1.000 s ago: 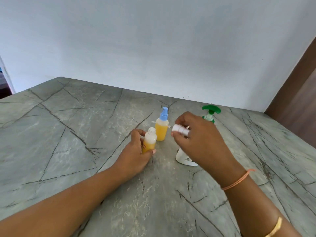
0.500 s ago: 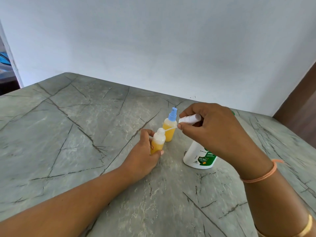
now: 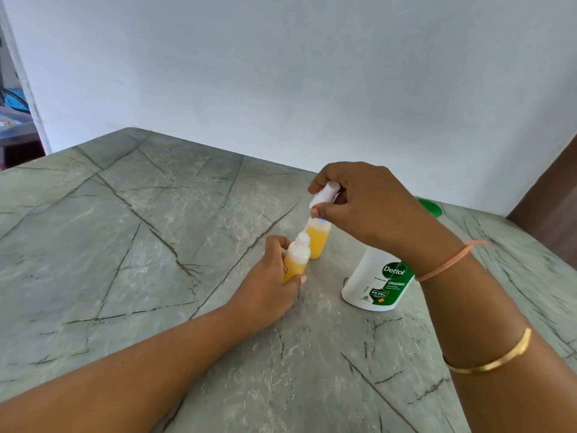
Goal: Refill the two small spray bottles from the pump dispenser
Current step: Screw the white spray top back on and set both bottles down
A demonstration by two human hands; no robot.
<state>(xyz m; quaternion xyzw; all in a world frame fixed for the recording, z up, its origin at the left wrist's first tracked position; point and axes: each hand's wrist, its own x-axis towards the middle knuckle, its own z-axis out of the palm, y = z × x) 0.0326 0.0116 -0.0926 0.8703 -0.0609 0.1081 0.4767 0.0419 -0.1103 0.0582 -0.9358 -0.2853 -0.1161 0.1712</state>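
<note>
**While the left hand steadies the open bottle, the cap hangs above and beyond its neck**

Since the bottle's mouth is bare, the next move turns on how the cap lines up with it. The left hand (image 3: pixel 268 285) curls round the lower half of the open bottle (image 3: pixel 296 260) and holds it down on the surface (image 3: pixel 125 245). The right hand (image 3: pixel 368 210) is raised, with thumb and fingertips pinching the white cap (image 3: pixel 324 195). The cap lies aslant, its lower end aimed down and left toward the neck. Whether a dip tube hangs from it I cannot tell.

The open bottle stands near upright, leaning a little to the right, and is about half full of yellow liquid. Its neck sits below the cap and nearer the person, apart from it. Just behind it stands the second bottle (image 3: pixel 317 242), also yellow, its blue top mostly hidden by the right thumb.

Further right, under the right wrist, stands the dispenser (image 3: pixel 379 282), white with a green label. Its green pump head (image 3: pixel 431 207) shows past the back of the right hand, but which way the spout faces is hidden. The right hand is the nearer one to it, and the left is across both bottles from it.

If the cap is going on, I judge the right hand must come down and toward the person, turning the cap upright to match the bottle's axis. If more liquid is due, the cap must be set down first. The right hand would then work the pump while the left brings the neck across.
</note>
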